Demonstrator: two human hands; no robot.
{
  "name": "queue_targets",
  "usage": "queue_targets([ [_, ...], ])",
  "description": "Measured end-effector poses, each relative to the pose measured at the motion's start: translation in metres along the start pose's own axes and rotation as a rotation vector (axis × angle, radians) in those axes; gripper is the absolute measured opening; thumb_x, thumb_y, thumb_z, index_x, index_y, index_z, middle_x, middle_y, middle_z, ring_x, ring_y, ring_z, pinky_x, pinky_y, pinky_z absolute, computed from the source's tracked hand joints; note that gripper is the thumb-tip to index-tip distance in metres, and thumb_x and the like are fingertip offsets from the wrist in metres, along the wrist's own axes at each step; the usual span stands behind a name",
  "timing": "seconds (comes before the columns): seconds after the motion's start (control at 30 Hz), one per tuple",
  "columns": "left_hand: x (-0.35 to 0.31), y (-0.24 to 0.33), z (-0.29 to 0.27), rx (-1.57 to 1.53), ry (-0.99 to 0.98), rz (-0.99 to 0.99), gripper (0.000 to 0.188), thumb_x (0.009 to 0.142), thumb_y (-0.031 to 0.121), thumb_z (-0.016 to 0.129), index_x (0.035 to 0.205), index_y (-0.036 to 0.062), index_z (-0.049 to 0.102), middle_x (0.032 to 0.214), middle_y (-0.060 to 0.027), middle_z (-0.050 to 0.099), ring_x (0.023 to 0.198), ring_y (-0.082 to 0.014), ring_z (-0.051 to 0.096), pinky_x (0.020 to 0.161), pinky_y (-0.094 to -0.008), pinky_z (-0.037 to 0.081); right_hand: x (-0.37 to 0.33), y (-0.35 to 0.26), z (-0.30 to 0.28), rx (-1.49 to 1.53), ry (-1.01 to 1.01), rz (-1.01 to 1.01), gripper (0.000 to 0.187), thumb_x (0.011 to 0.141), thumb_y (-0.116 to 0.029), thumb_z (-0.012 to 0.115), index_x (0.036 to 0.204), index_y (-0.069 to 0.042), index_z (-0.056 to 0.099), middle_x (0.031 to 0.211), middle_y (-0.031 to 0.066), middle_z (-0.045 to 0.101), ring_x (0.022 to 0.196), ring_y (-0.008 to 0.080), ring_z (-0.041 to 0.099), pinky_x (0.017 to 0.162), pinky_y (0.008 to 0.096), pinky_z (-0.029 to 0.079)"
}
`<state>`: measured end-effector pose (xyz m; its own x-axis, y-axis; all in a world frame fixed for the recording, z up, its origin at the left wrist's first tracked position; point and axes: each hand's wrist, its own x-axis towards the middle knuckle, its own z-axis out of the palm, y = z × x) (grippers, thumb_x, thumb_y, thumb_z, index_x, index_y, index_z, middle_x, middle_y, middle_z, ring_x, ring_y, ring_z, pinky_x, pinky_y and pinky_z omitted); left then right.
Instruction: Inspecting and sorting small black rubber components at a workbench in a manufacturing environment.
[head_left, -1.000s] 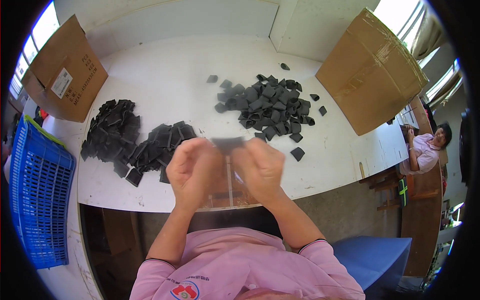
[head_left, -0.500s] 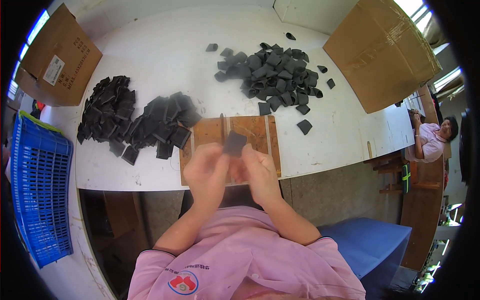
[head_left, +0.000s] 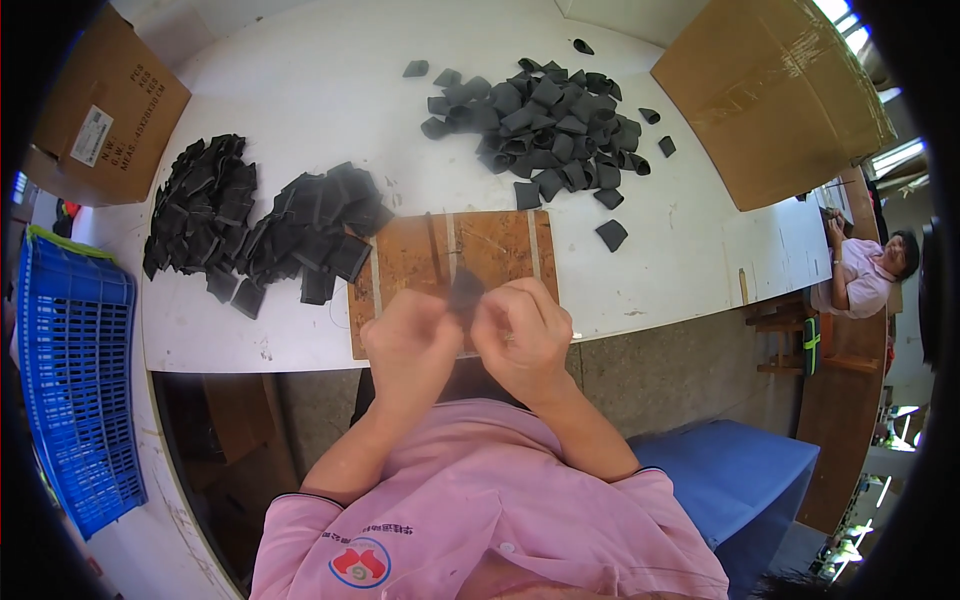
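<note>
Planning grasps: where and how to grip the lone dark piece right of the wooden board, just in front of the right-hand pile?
Probably pinch two opposite edges with the right hand, coming from above and the near side. The lone dark piece lies low on the table, its outline fully visible, apart from the pile beyond it, so the near side looks unobstructed.

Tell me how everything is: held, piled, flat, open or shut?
Left hand: closed, pinching
Right hand: closed, pinching
Dark piece: held up between both hands, blurry
Black pieces: heaped, overlapping
Grey pieces: heaped, some gaping, a few loose
Board: lying flat
Left box: standing, opening unclear
Right box: standing, opening unclear
</note>
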<state>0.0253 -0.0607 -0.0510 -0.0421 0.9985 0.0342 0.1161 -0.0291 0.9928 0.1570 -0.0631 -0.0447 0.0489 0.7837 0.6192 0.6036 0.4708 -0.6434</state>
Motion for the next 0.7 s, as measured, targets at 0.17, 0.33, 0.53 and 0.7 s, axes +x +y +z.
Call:
queue_targets([
  [0.17, -0.003, -0.014, 0.004, -0.012, 0.0, -0.019, 0.004, 0.076, 0.001, 0.062, 0.077, 0.0001, 0.058, 0.065, -0.0073, 0.061, 0.058, -0.0106, 0.057, 0.055, -0.0266, 0.046, -0.012, 0.015, 0.004, -0.329, 0.042, -0.238, 0.016, 0.067, 0.0, 0.065, 0.081, -0.004, 0.058, 0.067, 0.007, 0.05, 0.048, 0.021, 0.05, 0.042, 0.03, 0.042],
  [0.33, -0.001, -0.033, -0.015, -0.006, -0.05, -0.063, 0.005, 0.077, 0.003, 0.063, 0.079, 0.0006, 0.059, 0.067, -0.0121, 0.06, 0.057, -0.0184, 0.058, 0.055, -0.0278, 0.046, 0.003, 0.018, -0.007, 0.106, -0.087, 0.275, 0.013, 0.072, 0.002, 0.065, 0.083, -0.004, 0.06, 0.064, 0.0015, 0.052, 0.05, 0.0105, 0.051, 0.043, 0.025, 0.04],
  [0.53, 0.061, -0.059, -0.034, 0.556, 0.151, 0.29, 0.015, 0.076, 0.004, 0.062, 0.09, 0.001, 0.059, 0.084, -0.0143, 0.057, 0.075, -0.029, 0.057, 0.061, -0.0349, 0.048, 0.098, 0.066, -0.025, 0.458, 0.195, 0.623, 0.02, 0.091, -0.016, 0.054, 0.094, 0.003, 0.061, 0.07, 0.0034, 0.06, 0.057, 0.0064, 0.053, 0.051, 0.0207, 0.042],
  [0.7, 0.107, -0.081, -0.026, 1.023, 0.129, 0.392, 0.013, 0.074, 0.002, 0.063, 0.087, 0.0032, 0.06, 0.092, -0.011, 0.053, 0.089, -0.0289, 0.054, 0.068, -0.0369, 0.048, 0.046, 0.075, -0.006, 0.528, -0.002, 0.764, 0.02, 0.091, -0.016, 0.055, 0.097, 0.003, 0.061, 0.074, 0.003, 0.061, 0.061, 0.0053, 0.052, 0.054, 0.0196, 0.043],
])
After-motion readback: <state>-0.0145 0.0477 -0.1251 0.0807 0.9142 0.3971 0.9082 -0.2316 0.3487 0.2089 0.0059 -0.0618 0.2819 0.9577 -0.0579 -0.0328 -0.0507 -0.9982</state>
